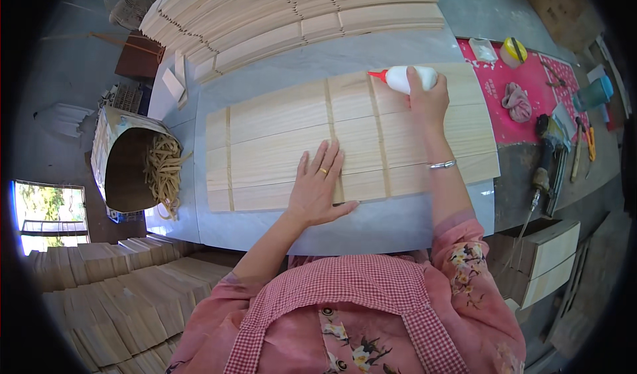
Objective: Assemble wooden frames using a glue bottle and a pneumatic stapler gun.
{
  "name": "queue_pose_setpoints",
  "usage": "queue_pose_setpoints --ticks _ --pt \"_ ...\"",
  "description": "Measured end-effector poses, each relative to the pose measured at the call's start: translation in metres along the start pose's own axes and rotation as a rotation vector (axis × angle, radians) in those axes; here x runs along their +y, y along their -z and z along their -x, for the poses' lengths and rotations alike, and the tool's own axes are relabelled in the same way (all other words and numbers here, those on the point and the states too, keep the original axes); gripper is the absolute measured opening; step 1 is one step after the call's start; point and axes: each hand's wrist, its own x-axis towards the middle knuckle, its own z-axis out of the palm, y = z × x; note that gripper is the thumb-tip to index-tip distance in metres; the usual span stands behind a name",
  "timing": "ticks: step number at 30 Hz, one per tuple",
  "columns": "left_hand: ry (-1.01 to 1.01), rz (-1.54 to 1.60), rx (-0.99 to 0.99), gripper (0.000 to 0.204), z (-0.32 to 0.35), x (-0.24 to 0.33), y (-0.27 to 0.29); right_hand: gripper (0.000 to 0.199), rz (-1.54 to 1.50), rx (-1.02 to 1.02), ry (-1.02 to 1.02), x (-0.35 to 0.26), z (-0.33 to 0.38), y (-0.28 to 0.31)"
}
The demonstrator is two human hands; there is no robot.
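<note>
Pale wooden boards [269, 151] lie edge to edge on the table in front of me, with narrow grooves running across them. My left hand [317, 188] rests flat on the boards near their front edge, fingers stretched out and a ring on one of them. In my right hand [431, 98] is a white squeeze bottle [398, 79] with a red nozzle, held tilted over the far right part of the boards. The nozzle points left, near the far end of one groove. Whether its tip touches the wood, I cannot tell.
A tall stack of notched boards [259, 22] stands behind. At the left, a box [105, 155] holds thin wood strips [164, 168]. On a pink mat [491, 95] to the right lie a tape roll [513, 50] and a crumpled cloth [517, 102]; a power tool [545, 132] is nearby.
</note>
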Motion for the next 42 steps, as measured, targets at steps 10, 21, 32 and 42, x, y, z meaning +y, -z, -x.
queue_pose_setpoints --ticks 10,21,32,42 --pt "0.013 0.037 0.046 0.106 0.000 0.002 0.001 0.055 0.102 0.053 0.050 0.002 0.039 0.022" --pt "0.020 -0.014 0.095 0.105 0.004 0.000 -0.012 0.038 0.107 -0.040 -0.027 0.005 0.163 0.122" --pt "0.026 -0.040 0.130 0.106 0.002 -0.006 -0.010 0.037 0.008 -0.151 -0.147 -0.003 0.176 0.146" --pt "0.029 0.129 0.091 0.107 0.040 -0.041 0.015 0.049 -0.300 -0.171 0.007 -0.026 0.104 0.008"
